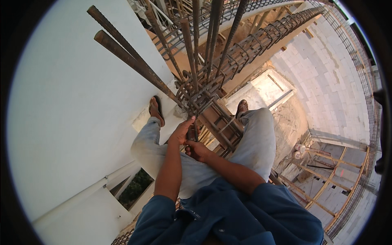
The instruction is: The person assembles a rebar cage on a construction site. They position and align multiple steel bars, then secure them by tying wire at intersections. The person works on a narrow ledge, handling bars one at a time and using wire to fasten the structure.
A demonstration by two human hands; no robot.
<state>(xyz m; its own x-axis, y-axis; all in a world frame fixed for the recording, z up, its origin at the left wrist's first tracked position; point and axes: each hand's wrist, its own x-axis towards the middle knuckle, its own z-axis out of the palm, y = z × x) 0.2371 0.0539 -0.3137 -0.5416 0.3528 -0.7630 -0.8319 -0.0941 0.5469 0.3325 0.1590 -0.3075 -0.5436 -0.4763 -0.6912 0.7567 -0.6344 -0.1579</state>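
My left hand [179,131] is at the near end of a rebar cage [199,98], its fingers curled about a dark steel bar [195,134]. One fingertip points up toward the tied bars. Just below and to the right, my right hand [197,151] is closed in a fist near the left wrist. Whatever it grips is too small or hidden to name. Thick ribbed bars [130,59] rise out of the joint toward the far left. Several more upright bars [212,36] stand beyond it.
My sandalled feet straddle the joint beside a white wall [69,102]. A long caged beam [261,41] runs to the far right. Far below lie a pale block-covered surface [326,77] and timber framing [326,179]. Gaps drop away beside my legs.
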